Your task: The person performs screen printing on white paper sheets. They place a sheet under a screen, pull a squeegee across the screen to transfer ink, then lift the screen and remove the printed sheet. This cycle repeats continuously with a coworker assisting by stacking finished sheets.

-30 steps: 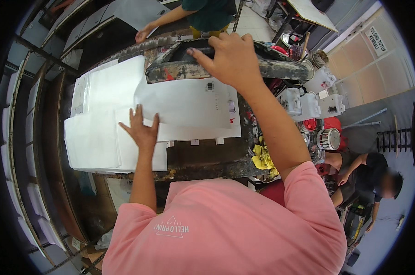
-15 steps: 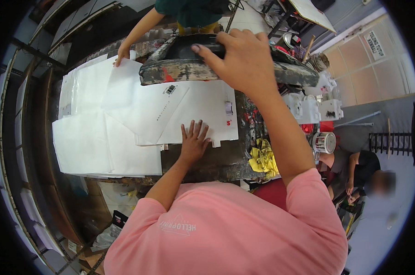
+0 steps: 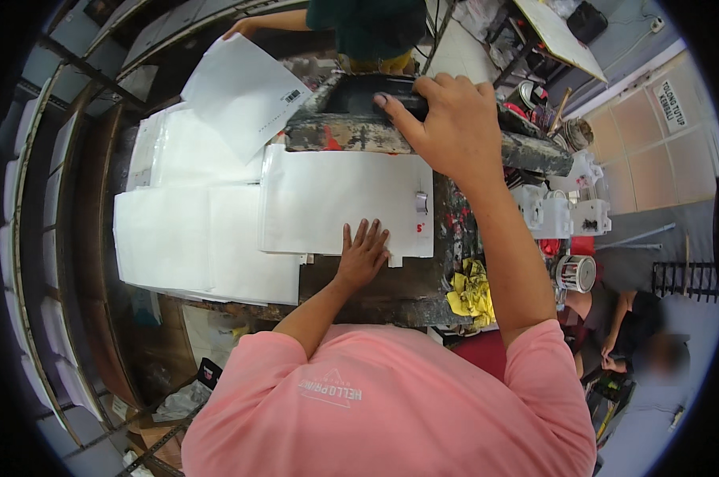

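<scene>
My left hand (image 3: 363, 253) lies flat with spread fingers on the lower edge of a white paper sheet (image 3: 336, 199), which has a small red mark at its right side. My right hand (image 3: 459, 127) grips the near bar of a paint-stained wooden screen printing frame (image 3: 351, 135), its thumb over the bar's top and its fingers bent over the far side. The frame is raised and tilted above the sheet's far edge, and its dark inner area partly shows. Across the table, a co-worker's hand (image 3: 240, 28) holds up a white sheet (image 3: 244, 95) with black print.
White paper stacks (image 3: 169, 230) cover the table's left. Crumpled yellow cloth (image 3: 472, 294) sits at the right table edge, near a paint can (image 3: 575, 273) and white plastic containers (image 3: 554, 215). Metal shelving (image 3: 34, 262) stands far left. Another person (image 3: 637, 318) is at the right.
The co-worker has lifted the printed sheet off toward the far left, uncovering the sheet under my left hand. Both my hands keep their places on the sheet and the frame.
</scene>
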Demonstrator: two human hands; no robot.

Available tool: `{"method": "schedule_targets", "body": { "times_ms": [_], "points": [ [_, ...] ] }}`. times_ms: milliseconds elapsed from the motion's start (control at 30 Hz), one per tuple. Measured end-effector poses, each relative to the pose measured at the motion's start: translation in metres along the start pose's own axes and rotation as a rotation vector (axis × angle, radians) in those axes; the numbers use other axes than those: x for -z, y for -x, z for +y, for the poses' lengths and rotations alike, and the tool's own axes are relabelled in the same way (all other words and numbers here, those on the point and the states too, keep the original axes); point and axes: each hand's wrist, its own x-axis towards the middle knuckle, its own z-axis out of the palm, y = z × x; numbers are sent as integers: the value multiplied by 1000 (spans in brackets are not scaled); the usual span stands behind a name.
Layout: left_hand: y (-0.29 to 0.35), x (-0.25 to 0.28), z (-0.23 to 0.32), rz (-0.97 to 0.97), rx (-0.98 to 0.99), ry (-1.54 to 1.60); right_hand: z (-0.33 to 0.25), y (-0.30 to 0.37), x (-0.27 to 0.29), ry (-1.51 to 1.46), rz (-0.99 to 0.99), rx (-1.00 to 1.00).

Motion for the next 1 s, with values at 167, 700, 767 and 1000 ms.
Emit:
{"method": "schedule_targets", "body": {
  "times_ms": [167, 700, 767, 1000],
  "points": [
    [-8, 100, 26, 287, 242, 1137, -7, 34, -7, 25, -14, 28],
    [50, 37, -40, 36, 1252, 2083, -16, 273, -146, -67, -605, -23],
    [48, 39, -40, 22, 1270, 2057, -5, 253, -172, -54, -571, -32],
    [46, 61, -41, -86, 1201, 2110, 66, 110, -283, 19, -504, -112]
  ]
}}
